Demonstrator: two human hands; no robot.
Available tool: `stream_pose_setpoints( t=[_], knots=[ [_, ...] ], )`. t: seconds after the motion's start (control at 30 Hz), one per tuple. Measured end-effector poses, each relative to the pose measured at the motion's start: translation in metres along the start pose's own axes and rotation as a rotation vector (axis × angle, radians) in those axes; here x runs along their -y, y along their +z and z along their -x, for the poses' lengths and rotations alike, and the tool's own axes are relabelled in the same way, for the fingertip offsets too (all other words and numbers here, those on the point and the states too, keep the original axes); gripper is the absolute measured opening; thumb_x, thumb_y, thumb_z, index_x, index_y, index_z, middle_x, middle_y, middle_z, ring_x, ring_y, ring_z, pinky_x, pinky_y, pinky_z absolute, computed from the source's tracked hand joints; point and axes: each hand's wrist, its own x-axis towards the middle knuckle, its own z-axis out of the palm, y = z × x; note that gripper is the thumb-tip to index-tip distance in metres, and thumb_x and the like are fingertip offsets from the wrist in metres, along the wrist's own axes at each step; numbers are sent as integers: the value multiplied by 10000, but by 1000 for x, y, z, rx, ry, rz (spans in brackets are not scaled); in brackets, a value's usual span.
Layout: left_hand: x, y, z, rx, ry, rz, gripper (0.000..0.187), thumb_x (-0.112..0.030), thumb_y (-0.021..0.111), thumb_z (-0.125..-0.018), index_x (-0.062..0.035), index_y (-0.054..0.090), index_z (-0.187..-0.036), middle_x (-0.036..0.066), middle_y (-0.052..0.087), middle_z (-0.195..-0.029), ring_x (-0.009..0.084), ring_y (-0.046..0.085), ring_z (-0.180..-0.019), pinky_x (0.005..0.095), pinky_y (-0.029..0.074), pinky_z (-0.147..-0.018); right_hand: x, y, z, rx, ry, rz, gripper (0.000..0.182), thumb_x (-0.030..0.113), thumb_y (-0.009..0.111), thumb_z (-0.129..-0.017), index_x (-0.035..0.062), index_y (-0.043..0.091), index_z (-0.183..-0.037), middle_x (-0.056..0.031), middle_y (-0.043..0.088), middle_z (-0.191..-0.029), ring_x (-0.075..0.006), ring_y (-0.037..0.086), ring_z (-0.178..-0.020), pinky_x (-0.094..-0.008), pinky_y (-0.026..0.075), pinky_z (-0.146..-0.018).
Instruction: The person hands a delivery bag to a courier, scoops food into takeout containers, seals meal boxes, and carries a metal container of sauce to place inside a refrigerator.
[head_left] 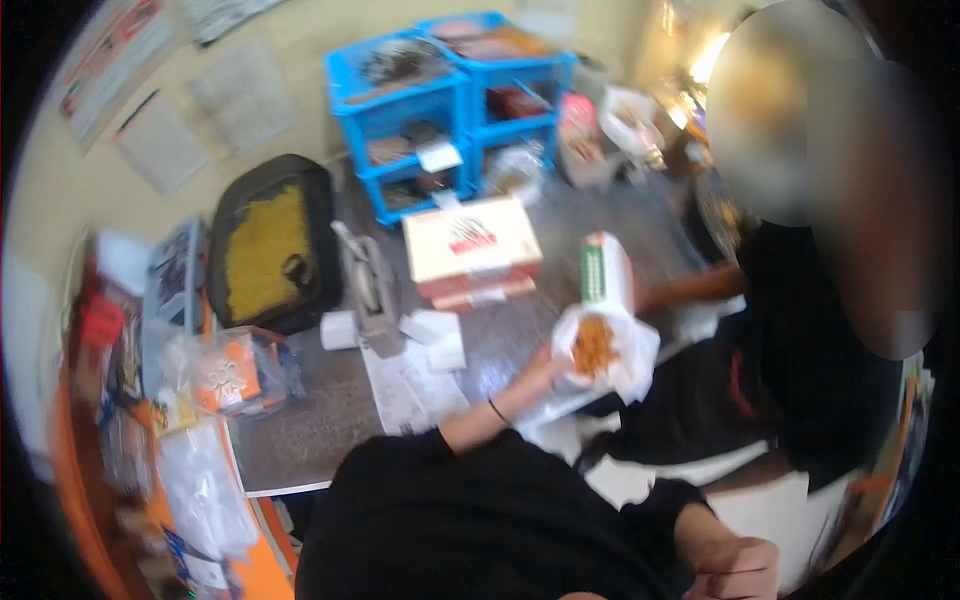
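Observation:
My left hand [548, 372], with a dark band at its wrist, is closed on the near left side of an open white paper bag [636, 368]. Orange-brown fried pieces [595, 346] show in the bag's mouth. Just behind the bag is a white carton with a green label [606, 268], and a co-worker's hand [655, 292] is at its right side. Low at the right, my right hand [735, 568] is curled into a fist near my body; its palm side is hidden.
Blue stacked baskets [465, 95] stand at the back beyond a cream-and-red box [472, 240]. Left on the dark table are a black tray of yellow food [268, 250], a grey dispenser-like object [370, 290] and printed slips [405, 390]. A co-worker in black [800, 350] is close at right.

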Motion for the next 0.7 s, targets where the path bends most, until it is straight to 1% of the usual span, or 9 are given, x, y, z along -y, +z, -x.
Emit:
stream_pose_setpoints(
  t=[0.1,0.13,0.33,0.43,0.53,0.6,0.63,0.67,0.7],
  knots=[
    [12,-13,30,-120,24,145,647,-43,501,-671,-17,238,-1262,105,399,-1170,170,401,-1086,291,342,-908,-6,13,-19,255,372,-45,89,-33,559,-590,-17,481,-549,-51,449,-450,-139,384,-339,-289,460,-464],
    [-3,4,15,-141,14,109,652,-42,498,-666,-22,239,-1264,102,402,-1166,172,397,-1088,289,335,-911,-26,-17,-21,214,204,-92,119,45,580,-643,-39,497,-638,-56,486,-502,-159,430,-381,-282,474,-499],
    [29,-30,21,-315,15,24,684,-41,526,-647,-36,242,-1269,101,399,-1194,173,398,-1077,269,316,-910,-69,31,40,-290,15,-6,602,539,410,-799,82,397,-1191,-20,438,-456,-128,361,-329,-250,308,-330],
    [28,-34,17,-219,99,-69,689,-82,581,-669,-10,237,-1262,108,391,-1197,174,394,-1082,272,309,-916,-92,51,76,-384,314,12,514,484,522,-766,5,570,-945,8,392,-417,-119,375,-331,-241,328,-331],
    [21,-32,27,-295,215,-361,686,-176,631,-697,15,260,-1241,133,382,-1196,200,366,-1108,295,279,-944,-89,57,115,-162,816,-31,318,266,602,-709,-22,604,-844,2,428,-448,-117,412,-376,-233,314,-392],
    [16,-27,42,-393,346,-497,642,-187,624,-711,21,288,-1217,160,391,-1178,240,360,-1113,318,264,-958,-89,69,130,-40,987,47,192,81,610,-682,-15,618,-848,-2,429,-458,-93,397,-383,-216,311,-410],
    [13,-31,56,-344,381,-581,608,-186,620,-714,11,315,-1202,166,398,-1164,266,369,-1103,324,269,-954,-90,74,131,63,1208,-82,189,27,587,-698,-3,616,-882,-8,432,-465,-61,386,-399,-200,310,-424],
    [9,-38,75,-293,418,-664,573,-185,615,-717,0,343,-1186,173,405,-1150,292,379,-1094,331,275,-951,-97,84,132,129,1344,-183,196,32,581,-714,26,616,-907,-15,433,-474,-41,388,-430,-190,307,-434],
    [-7,-41,100,-283,291,-793,539,-179,612,-718,-18,373,-1173,175,412,-1135,313,385,-1083,329,287,-942,-109,94,153,253,1388,-302,196,62,561,-755,52,606,-945,-16,445,-494,-40,407,-454,-199,322,-435]
  ],
)
